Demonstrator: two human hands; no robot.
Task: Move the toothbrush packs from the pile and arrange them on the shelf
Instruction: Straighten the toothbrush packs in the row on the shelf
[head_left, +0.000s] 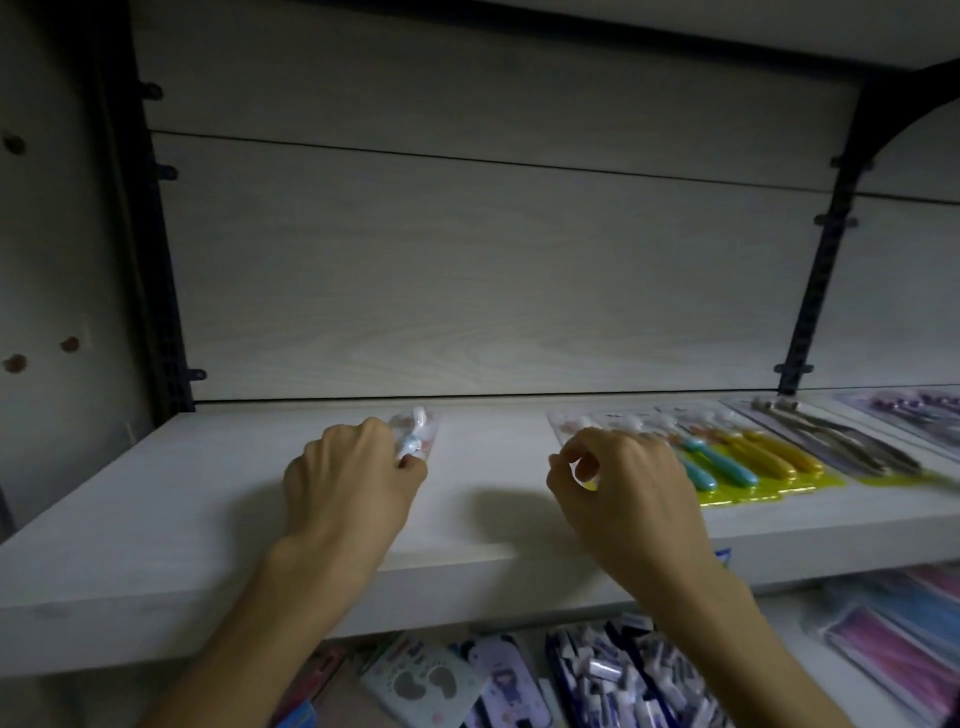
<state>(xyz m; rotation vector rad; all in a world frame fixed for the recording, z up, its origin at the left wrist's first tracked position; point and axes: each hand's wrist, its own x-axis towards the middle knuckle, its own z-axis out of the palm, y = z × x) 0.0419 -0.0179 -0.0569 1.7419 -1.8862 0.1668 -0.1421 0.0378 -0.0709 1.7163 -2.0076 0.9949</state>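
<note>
Head view: left hand (348, 483) on pale wooden shelf (156, 525), fingers curled round clear toothbrush pack (415, 436), pack lying flat mid-shelf. Right hand (623, 488) fingers loosely curled; grip on anything cannot tell; hand over left edge of row of packs (737, 457) lying side by side at right.

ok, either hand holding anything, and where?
Left hand grips a toothbrush pack at its near end. Right hand: fingers curled, hold unclear.

Two bare forearms, no sleeves, left hand (349, 470), right hand (626, 486), no rings
</note>
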